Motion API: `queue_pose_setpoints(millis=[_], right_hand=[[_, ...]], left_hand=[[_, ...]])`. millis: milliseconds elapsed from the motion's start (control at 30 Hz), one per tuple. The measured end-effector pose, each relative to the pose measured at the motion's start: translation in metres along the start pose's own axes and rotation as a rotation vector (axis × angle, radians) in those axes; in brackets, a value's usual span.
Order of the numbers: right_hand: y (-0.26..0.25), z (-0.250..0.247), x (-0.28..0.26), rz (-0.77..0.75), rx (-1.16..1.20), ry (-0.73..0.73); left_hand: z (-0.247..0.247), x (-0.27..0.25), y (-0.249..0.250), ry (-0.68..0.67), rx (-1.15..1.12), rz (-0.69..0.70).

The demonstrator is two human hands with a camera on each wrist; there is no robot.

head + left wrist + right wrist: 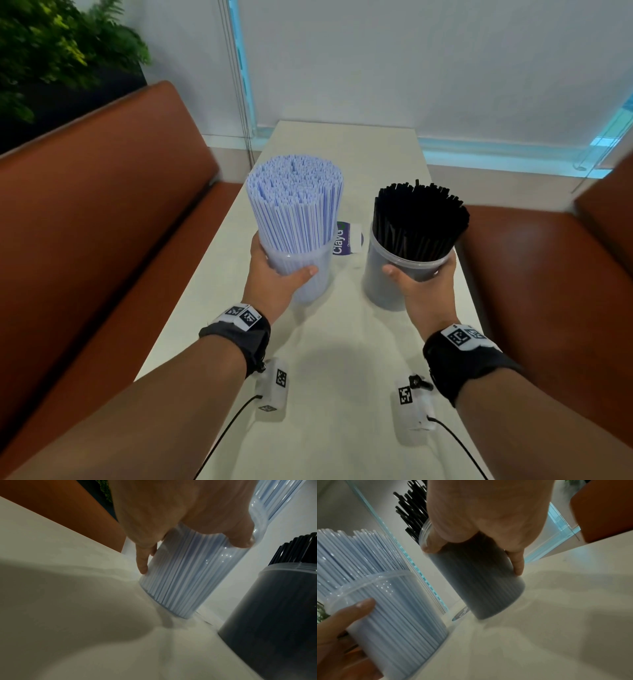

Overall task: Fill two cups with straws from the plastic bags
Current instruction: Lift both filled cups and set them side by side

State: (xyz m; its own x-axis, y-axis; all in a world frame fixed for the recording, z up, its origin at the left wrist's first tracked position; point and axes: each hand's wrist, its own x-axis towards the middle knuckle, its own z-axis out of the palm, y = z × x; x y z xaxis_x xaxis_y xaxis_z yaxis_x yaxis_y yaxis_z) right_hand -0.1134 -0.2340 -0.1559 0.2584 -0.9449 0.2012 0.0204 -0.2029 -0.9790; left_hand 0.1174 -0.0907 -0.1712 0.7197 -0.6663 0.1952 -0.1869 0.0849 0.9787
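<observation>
Both grips closed, left hand point(274, 274) round clear cup point(301, 270) of pale blue straws point(294, 202), right hand point(423, 284) round cup of black straws point(419, 219), upright on white bench point(329, 359), seemingly steadying full loads.

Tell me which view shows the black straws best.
The head view: the black straws show whole, fanned above the cup that the right hand grips. The right wrist view shows only some tips behind the hand; the left wrist view catches a few at its edge.
</observation>
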Motion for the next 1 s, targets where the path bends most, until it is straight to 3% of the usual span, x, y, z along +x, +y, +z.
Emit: queue_pose_setpoints(millis=[267,533,733,1000], right_hand=[[0.008,-0.008,0.001,0.069,-0.056,-0.084],[0.012,-0.008,0.011,0.119,-0.241,-0.067],[0.009,-0.009,0.010,0.095,-0.025,-0.164],[0.013,-0.002,0.006,0.094,-0.020,-0.079]], left_hand=[[-0.003,0.003,0.004,0.003,0.011,0.000],[-0.004,0.004,0.006,-0.024,0.026,-0.044],[-0.009,0.007,0.002,-0.045,0.098,-0.091],[-0.003,0.008,0.003,0.053,0.126,-0.117]])
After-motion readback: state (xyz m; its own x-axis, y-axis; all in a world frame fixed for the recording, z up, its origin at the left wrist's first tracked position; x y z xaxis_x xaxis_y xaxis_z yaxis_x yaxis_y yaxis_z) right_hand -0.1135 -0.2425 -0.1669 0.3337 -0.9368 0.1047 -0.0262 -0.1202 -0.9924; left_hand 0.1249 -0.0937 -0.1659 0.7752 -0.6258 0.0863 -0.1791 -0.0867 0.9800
